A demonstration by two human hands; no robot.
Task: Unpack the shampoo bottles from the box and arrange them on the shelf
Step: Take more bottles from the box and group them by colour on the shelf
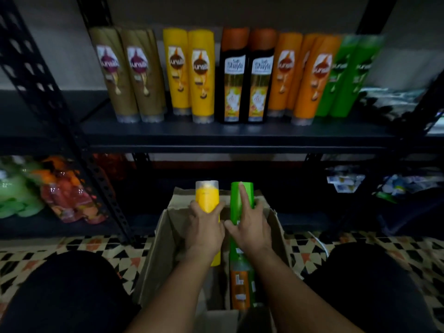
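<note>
Our left hand [206, 230] grips the yellow bottle [207, 197]; our right hand [249, 230] grips the green bottle [241, 195], both above the box [156, 255].

Above the open cardboard box [156, 255], the left hand [206, 233] grips a yellow bottle [207, 195] and the right hand [249, 230] a green bottle [241, 195] (forefinger stretched along it). On the far shelf [240, 138] stand gold, yellow, black, orange and green bottles in a row.
</note>
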